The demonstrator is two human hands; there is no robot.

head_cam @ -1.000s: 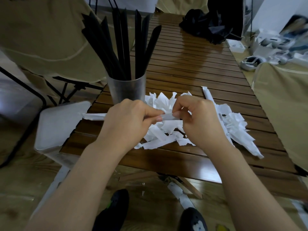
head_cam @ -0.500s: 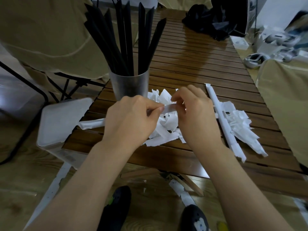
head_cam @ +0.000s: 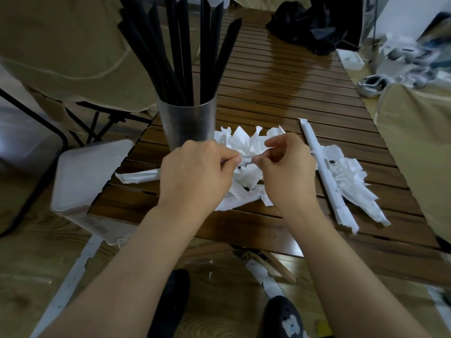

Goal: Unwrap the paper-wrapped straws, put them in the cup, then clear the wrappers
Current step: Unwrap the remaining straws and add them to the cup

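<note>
- The white paper-wrapped straw [head_cam: 139,176] lies crosswise above the near edge of the brown slatted wooden table [head_cam: 280,98], its long axis running left to right.
- The left hand [head_cam: 195,176] grips its middle; its free end sticks out leftward.
- The right hand [head_cam: 285,167] pinches the right tip, apparently to tear the paper there.
- The clear plastic cup [head_cam: 186,123] of black straws [head_cam: 180,52] stands just beyond the left hand.
- Torn white wrappers [head_cam: 244,142] lie beneath both hands.

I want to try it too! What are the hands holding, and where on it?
A paper-wrapped straw. The left hand grips its middle; the right hand pinches the paper at the end beside it.
</note>
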